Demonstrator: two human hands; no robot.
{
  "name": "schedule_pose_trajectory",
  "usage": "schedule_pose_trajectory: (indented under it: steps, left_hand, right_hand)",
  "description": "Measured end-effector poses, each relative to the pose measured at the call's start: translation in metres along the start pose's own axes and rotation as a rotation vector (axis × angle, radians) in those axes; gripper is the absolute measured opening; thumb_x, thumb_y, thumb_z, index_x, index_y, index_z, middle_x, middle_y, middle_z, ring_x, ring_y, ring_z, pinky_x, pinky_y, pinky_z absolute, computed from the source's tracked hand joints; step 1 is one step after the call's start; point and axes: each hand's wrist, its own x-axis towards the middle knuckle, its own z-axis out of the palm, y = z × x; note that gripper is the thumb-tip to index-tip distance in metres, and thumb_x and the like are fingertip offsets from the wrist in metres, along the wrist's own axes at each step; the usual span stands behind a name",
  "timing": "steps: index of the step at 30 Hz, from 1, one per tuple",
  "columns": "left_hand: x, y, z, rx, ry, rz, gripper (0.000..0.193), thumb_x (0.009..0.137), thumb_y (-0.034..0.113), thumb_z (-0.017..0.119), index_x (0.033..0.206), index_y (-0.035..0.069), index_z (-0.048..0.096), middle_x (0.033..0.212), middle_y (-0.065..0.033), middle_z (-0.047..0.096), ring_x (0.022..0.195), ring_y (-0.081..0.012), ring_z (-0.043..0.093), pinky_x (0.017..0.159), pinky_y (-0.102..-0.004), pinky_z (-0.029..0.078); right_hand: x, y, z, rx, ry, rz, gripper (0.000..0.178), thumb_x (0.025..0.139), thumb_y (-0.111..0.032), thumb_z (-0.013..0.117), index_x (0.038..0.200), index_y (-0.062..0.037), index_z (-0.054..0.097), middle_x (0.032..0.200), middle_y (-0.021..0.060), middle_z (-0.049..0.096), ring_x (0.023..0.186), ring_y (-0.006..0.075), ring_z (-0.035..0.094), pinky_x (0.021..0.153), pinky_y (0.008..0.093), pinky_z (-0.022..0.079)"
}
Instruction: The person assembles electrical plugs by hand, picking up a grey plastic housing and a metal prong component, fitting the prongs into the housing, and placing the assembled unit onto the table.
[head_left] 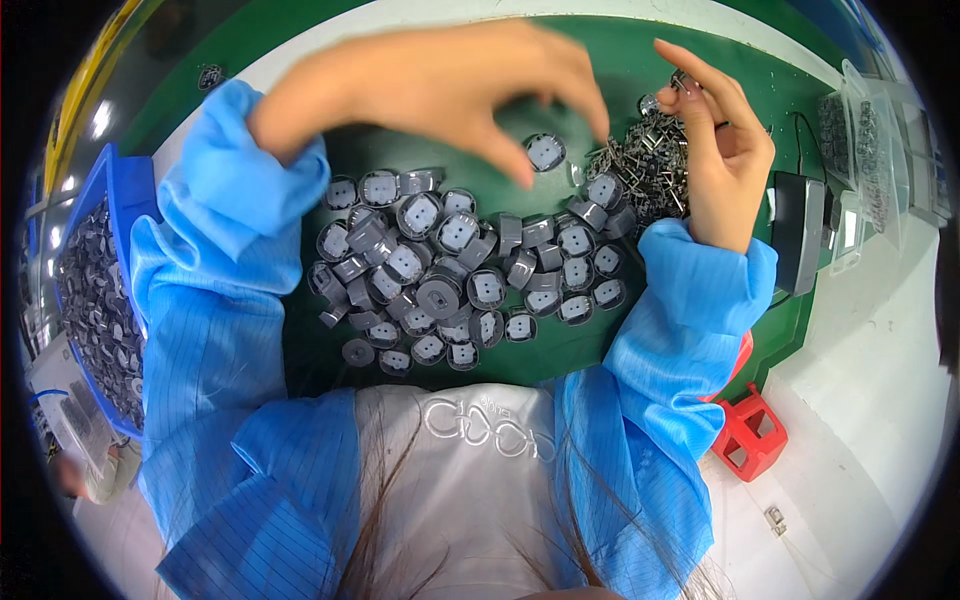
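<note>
My left hand (pixel 470 90) reaches across the bench from the left, slightly blurred. Its thumb and fingers are apart with nothing between them. Just beside its fingers lies a single round grey plastic housing (pixel 545 152) with a light inner face. My right hand (pixel 728 140) is raised over a heap of small metal pins (pixel 650 165), pinching a small dark metallic piece (pixel 683 80) between thumb and finger. A small shiny round piece (pixel 648 103) shows near those fingertips. Nearer my body, many similar grey housings (pixel 437 297) are spread in a loose pile, several tipped on their sides.
The green work mat (pixel 590 355) covers the bench. A blue bin (pixel 130 180) full of grey parts stands at the left. To the right are a dark box-shaped device (pixel 797 235) and a clear plastic container (pixel 858 150). A red stool (pixel 750 435) stands below.
</note>
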Motion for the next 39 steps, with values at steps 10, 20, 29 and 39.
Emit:
schedule_pose_trajectory:
  steps: [10,20,29,39]
  left_hand:
    - [0.004,0.007,0.007,-0.061,0.221,-0.304,0.042,0.066,0.003,0.08,0.105,0.001,0.062,0.099,-0.0104,0.064,0.088,-0.0267,0.062,0.08,-0.0341,0.053]
    - [0.003,0.011,-0.003,-0.151,0.263,-0.313,0.028,0.072,0.002,0.081,0.087,-0.001,0.057,0.085,-0.0059,0.063,0.072,-0.0095,0.064,0.062,-0.0221,0.054]
    - [0.007,0.021,-0.001,-0.495,0.31,-0.286,0.024,0.079,-0.003,0.077,0.096,-0.003,0.059,0.096,-0.0133,0.067,0.089,-0.0164,0.069,0.079,-0.0264,0.06]
    - [0.002,0.015,-0.004,-0.661,0.282,-0.393,0.028,0.077,-0.002,0.079,0.099,-0.008,0.062,0.094,-0.0168,0.07,0.087,-0.02,0.072,0.077,-0.0269,0.06]
  right_hand:
    - [-0.004,-0.008,0.005,0.181,-0.079,0.213,0.024,0.086,0.001,0.07,0.11,0.0033,0.069,0.104,0.0117,0.066,0.086,0.0166,0.068,0.081,0.0278,0.056]
    - [-0.015,-0.018,0.025,0.286,-0.038,0.171,0.014,0.081,0.001,0.074,0.094,0.0036,0.071,0.094,0.0098,0.069,0.086,0.0162,0.068,0.077,0.0273,0.058]
    - [-0.013,-0.01,0.029,0.093,0.109,-0.004,0.011,0.078,0.003,0.075,0.088,0.0018,0.072,0.094,0.0102,0.069,0.082,0.0172,0.069,0.071,0.0291,0.06]
    - [-0.014,-0.014,0.032,-0.159,0.193,-0.243,0.014,0.073,0.006,0.077,0.084,0.0002,0.071,0.086,0.0094,0.071,0.074,0.0175,0.069,0.065,0.0275,0.057]
